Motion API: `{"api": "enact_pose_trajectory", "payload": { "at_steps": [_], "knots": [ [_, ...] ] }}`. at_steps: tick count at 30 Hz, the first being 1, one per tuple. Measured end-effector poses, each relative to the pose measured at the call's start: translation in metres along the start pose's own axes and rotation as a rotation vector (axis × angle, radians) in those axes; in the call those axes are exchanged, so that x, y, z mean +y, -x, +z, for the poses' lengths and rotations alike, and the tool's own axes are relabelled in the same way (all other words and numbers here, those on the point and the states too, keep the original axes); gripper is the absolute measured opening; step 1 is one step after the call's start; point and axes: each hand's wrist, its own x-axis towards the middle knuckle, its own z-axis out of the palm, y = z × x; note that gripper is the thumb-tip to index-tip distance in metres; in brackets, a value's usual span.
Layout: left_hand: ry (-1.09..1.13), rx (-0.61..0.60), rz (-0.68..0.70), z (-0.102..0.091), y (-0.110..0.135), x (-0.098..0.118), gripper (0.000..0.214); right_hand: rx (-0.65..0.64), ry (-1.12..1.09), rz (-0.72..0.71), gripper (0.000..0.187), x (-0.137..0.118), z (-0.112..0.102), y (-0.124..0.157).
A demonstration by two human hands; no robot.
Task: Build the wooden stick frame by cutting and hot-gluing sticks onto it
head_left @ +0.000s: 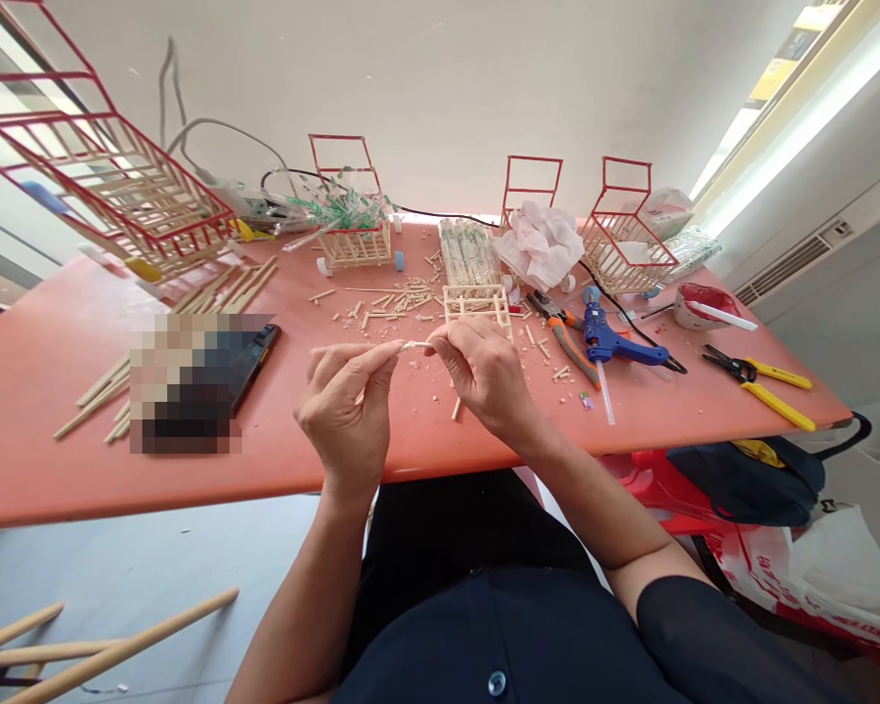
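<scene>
Between my two hands, above the front middle of the table, is a short thin wooden stick [418, 344]. My left hand [352, 401] pinches its left end with thumb and forefinger. Its right end sits in the closed fingers of my right hand [484, 376]. Just behind my right hand stands a small frame of wooden sticks [476, 301], partly covered by that hand. Broken stick pieces [403, 298] lie scattered on the table behind and around my hands.
The orange table [264, 479] carries a blue glue gun [620, 347], orange-handled pliers [568, 337] and yellow-handled wire strippers [763, 381] on the right. A phone [253, 367] and long sticks [103, 391] lie left. Red-edged miniature carts [356, 244] stand along the back.
</scene>
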Motion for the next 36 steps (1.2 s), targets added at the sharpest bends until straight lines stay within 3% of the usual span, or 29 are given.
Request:
{"api": "enact_pose_trajectory", "payload": {
  "at_steps": [14,20,27,36],
  "knots": [
    [-0.009,0.003,0.025,-0.0004,-0.0002,-0.0013,0.010,0.039,-0.043,0.001,0.049,-0.0001,0.0000,0.0004],
    [0.009,0.006,-0.002,-0.0013,-0.0003,-0.0009,0.010,0.087,-0.132,0.021,0.035,-0.0024,0.0004,0.0022],
    [-0.003,0.011,-0.010,-0.0011,-0.0005,-0.0004,0.010,0.139,-0.135,-0.059,0.021,-0.0014,0.0018,0.0025],
    [-0.016,0.006,-0.045,-0.0009,-0.0006,0.0012,0.011,0.106,-0.114,-0.044,0.027,-0.0004,0.0009,0.0015]
  ]
}}
